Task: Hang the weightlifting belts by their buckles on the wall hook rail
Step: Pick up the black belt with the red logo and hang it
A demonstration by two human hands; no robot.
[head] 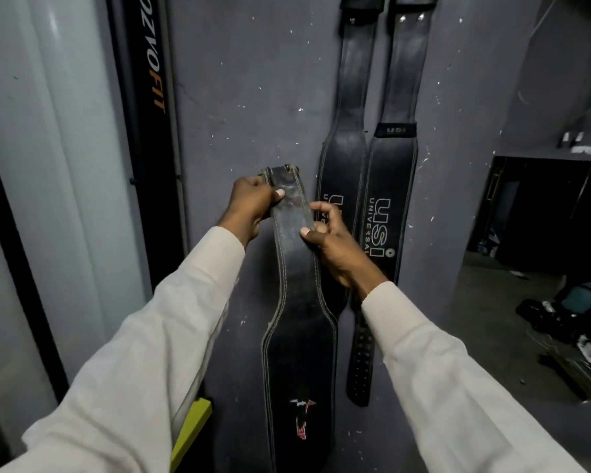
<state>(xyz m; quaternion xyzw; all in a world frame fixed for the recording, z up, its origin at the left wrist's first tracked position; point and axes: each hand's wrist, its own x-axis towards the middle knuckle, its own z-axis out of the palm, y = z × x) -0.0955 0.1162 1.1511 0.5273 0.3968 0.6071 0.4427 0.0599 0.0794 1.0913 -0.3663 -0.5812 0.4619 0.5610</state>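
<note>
Black leather belt (297, 336): held upright against the grey wall (236, 97). Left hand (253, 203) is curled round its left edge just below the buckle end (282, 173), thumb on the face. Right hand (335, 240) pinches the right edge slightly lower. Two USI belts (394, 186) hang side by side just right of that grip.

Dim, cool indoor light, with wide-angle bending at the edges.

Brightest are the pale sleeves (171, 319) and the white column (48, 97) at the left of the frame, which carries a soft sheen. The grey wall (253, 80) is weakly, evenly lit; the recess (543, 206) at the right sinks to near black. The hanging belts (352, 97) show dull glints, and the held belt (297, 268) has a pale glare near its top. The lower corners are soft and smeared.
</note>
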